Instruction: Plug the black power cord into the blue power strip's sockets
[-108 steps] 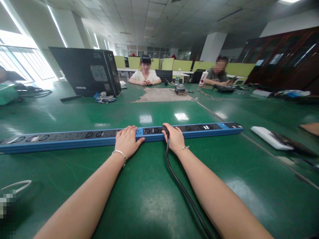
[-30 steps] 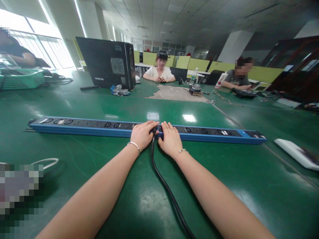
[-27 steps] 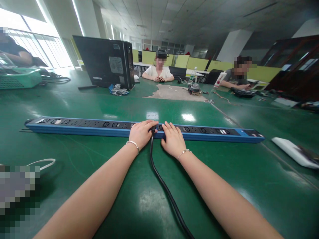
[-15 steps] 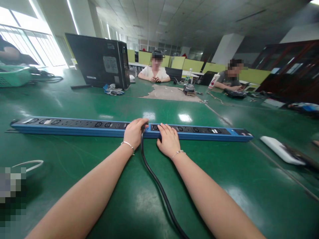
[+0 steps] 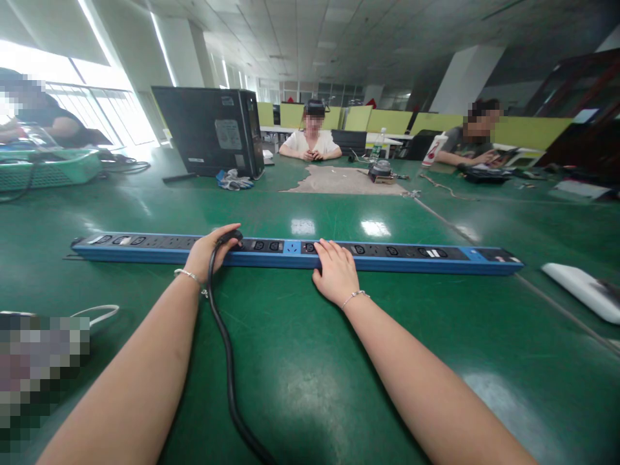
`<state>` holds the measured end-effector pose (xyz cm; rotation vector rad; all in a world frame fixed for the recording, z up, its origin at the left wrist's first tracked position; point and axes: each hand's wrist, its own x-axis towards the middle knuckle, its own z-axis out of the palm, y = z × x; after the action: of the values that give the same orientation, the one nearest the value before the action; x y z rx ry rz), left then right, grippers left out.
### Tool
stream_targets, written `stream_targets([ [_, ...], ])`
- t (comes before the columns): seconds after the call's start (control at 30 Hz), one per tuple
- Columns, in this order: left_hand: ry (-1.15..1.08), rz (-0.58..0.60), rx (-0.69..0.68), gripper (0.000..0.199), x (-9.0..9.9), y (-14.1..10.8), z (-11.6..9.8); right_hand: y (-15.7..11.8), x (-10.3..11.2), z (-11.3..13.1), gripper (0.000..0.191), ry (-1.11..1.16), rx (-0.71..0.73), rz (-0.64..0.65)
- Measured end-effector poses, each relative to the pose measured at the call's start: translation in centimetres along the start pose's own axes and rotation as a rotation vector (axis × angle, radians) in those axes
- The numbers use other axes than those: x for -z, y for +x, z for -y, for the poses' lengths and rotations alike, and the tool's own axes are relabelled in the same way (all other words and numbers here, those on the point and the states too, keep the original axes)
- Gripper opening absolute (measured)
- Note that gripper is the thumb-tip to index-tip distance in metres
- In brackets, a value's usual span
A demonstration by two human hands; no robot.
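Note:
A long blue power strip (image 5: 290, 259) with black socket panels lies across the green table in front of me. My left hand (image 5: 206, 255) is closed around a black plug (image 5: 231, 237) above the strip's left half. From the plug a thick black cable (image 5: 227, 349) runs down toward me over the table. My right hand (image 5: 336, 271) lies with fingers stretched out on the strip, right of the blue socket (image 5: 292, 247) near its middle. Whether the plug touches a socket I cannot tell.
Beyond the strip stand a black computer case (image 5: 203, 132), gloves (image 5: 235, 179) and a plastic bottle (image 5: 378, 145). A green basket (image 5: 53, 169) is at the left, a white device (image 5: 581, 290) at the right. People sit at the table's far side and left.
My left hand has moved left along the strip with the plug, uncovering the middle sockets. My right hand stays on the strip. The view has turned slightly left.

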<state>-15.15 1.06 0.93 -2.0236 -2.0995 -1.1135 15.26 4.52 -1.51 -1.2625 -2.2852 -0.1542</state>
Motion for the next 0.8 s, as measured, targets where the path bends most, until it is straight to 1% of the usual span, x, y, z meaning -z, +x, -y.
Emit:
stream_targets([
  [0.13,0.024,0.071,-0.02,0.048,0.0,-0.02,-0.69,-0.03,-0.04,-0.03,0.056,0.004,-0.004,0.001],
  [0.27,0.041,0.092,-0.076,0.044,-0.08,-0.06,-0.82,0.02,-0.06,0.0,0.056,0.006,-0.008,0.004],
  [0.47,0.03,0.077,-0.115,0.044,-0.53,-0.55,-0.35,0.07,0.03,0.05,0.056,0.002,-0.004,0.006],
  [0.67,0.047,0.111,-0.111,0.048,-0.36,-0.56,0.02,0.07,0.15,0.19,0.054,0.01,-0.017,0.002],
  [0.8,0.088,0.097,-0.1,0.046,-0.4,-0.41,0.04,0.11,0.18,0.26,0.054,0.012,-0.025,0.003],
])
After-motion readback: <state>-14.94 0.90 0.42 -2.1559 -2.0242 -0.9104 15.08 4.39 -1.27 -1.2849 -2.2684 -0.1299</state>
